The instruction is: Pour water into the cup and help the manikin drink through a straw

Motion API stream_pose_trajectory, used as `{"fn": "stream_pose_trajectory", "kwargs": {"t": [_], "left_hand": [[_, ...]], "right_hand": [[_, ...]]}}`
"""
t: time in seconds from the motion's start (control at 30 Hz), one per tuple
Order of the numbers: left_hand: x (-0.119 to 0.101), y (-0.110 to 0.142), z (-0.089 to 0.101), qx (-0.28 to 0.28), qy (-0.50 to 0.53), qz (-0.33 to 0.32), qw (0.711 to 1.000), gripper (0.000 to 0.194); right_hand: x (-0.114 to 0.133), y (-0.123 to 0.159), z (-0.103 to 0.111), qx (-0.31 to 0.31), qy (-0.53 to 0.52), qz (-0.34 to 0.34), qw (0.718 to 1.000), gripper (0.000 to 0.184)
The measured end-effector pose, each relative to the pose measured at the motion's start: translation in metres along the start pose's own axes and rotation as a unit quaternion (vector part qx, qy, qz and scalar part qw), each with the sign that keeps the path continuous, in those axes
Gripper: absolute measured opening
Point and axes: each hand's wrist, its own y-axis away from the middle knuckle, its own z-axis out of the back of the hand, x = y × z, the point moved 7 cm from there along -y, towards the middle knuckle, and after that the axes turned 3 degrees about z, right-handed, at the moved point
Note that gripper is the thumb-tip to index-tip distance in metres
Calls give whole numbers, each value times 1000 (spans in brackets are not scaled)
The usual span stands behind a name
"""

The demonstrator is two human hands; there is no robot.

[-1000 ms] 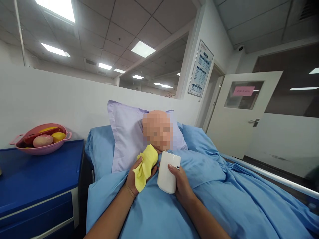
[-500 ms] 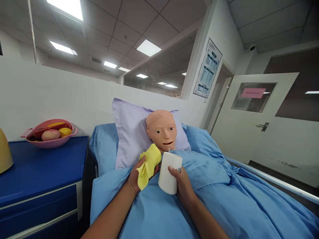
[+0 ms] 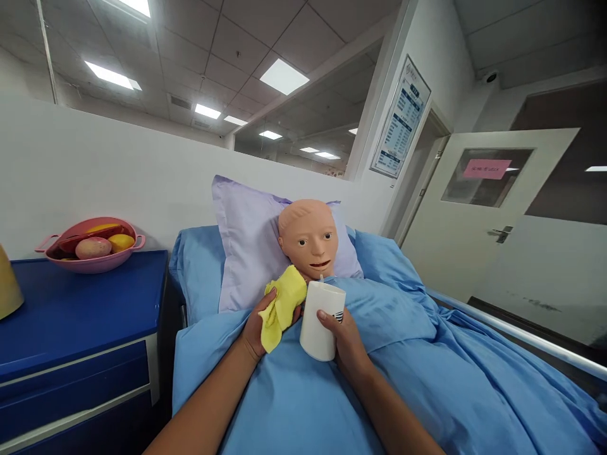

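A manikin's head point(image 3: 308, 237) rests face up on a lilac pillow point(image 3: 244, 253), its mouth slightly parted. My left hand point(image 3: 258, 322) is closed on a bunched yellow cloth point(image 3: 284, 303), just below the manikin's chin on the left. In my right hand point(image 3: 346, 338) is a white cup point(image 3: 322, 322), the thumb lying across its front and the fingers behind it. A short pale straw point(image 3: 321, 278) sticks up from the cup towards the chin, below the mouth. Cloth and cup are side by side above the blue quilt point(image 3: 303, 404).
On the left, a blue bedside cabinet point(image 3: 95, 303) carries a pink basket point(image 3: 102, 262) of fruit and a yellow object point(image 3: 7, 284), cut off by the frame. A metal bed rail point(image 3: 521, 335) runs along the right. Beyond it a door point(image 3: 488, 246) stands open.
The view has tilted down slightly, so the surroundings sit a little differently in frame. Both hands keep hold of the cloth and the cup; the straw shows more clearly beneath the mouth.
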Motion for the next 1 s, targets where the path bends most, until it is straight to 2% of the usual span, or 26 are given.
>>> {"fn": "stream_pose_trajectory", "kwargs": {"t": [0.2,0.43,0.7,1.0], "left_hand": [[-1,1,1,-7,-1,-6,1000,37],[0,3,-5,11,-20,8,1000,45],[-2,2,1,-11,-29,-8,999,44],[-2,3,-1,-13,-43,-16,999,43]], "right_hand": [[4,2,-4,11,2,10,1000,55],[6,3,-6,18,-2,5,1000,57],[3,2,-1,-20,-46,-10,999,56],[0,1,1,-25,-35,-2,999,53]]}}
